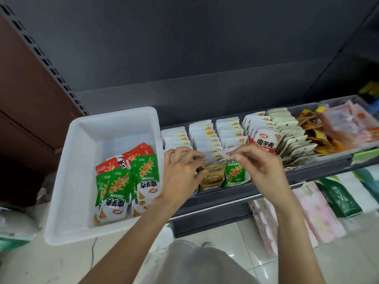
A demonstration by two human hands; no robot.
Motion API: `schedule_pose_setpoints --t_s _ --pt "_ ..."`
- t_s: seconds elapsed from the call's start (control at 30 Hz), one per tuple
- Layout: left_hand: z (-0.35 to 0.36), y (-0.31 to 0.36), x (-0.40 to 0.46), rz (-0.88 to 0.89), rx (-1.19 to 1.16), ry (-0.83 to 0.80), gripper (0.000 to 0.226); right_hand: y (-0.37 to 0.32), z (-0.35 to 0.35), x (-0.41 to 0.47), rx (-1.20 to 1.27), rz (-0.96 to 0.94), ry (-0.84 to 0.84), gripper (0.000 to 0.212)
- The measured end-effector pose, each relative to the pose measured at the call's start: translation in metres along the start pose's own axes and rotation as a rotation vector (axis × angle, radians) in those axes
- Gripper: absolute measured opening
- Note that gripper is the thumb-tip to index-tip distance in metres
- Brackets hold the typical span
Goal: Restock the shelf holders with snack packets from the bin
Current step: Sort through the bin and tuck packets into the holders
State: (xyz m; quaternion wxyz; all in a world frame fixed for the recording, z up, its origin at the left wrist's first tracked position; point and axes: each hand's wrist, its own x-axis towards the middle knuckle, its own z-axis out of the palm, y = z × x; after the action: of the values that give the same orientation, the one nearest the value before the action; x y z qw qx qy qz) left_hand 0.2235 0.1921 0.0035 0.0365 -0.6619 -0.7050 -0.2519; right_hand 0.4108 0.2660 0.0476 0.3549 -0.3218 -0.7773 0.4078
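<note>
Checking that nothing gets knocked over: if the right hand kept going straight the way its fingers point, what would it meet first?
Probably the upright white packets in the shelf holders: the right hand points left and slightly away, just above them. Depth is unclear, so it may pass over them.

At frame centre, the left hand [181, 171] and right hand [259, 162] are hovering with curled fingers over the cardboard holders [223, 177] on the dark shelf [221, 198]. At lower left, green packets [117, 187] are lying in the white bin [67, 181].
</note>
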Motion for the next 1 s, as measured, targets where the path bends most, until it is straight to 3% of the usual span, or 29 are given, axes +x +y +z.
schedule_pose_setpoints --t_s 0.23,0.5,0.63,0.8,0.93,1.0 --pt "0.010 0.012 -0.008 -0.023 0.116 -0.057 0.021 0.036 0.002 -0.008 -0.054 -0.037 -0.101 0.011" --pt "0.007 0.025 -0.011 -0.071 0.124 0.156 0.026 0.037 0.004 0.006 -0.328 -0.189 -0.137 0.011" --pt "0.004 0.025 -0.002 -0.174 0.199 0.217 0.014 0.038 0.022 0.015 -0.438 -0.227 -0.110 0.007" --pt "0.006 0.026 -0.001 -0.291 0.281 0.081 0.010 0.047 0.034 0.015 -0.587 -0.194 -0.036 0.003" --pt "0.003 0.029 0.007 -0.299 0.361 -0.055 0.010 0.059 0.041 0.010 -0.550 -0.177 0.015 0.011" --pt "0.003 0.032 0.012 -0.312 0.422 -0.198 0.017 0.067 0.047 0.006 -0.539 -0.189 0.047 0.018"
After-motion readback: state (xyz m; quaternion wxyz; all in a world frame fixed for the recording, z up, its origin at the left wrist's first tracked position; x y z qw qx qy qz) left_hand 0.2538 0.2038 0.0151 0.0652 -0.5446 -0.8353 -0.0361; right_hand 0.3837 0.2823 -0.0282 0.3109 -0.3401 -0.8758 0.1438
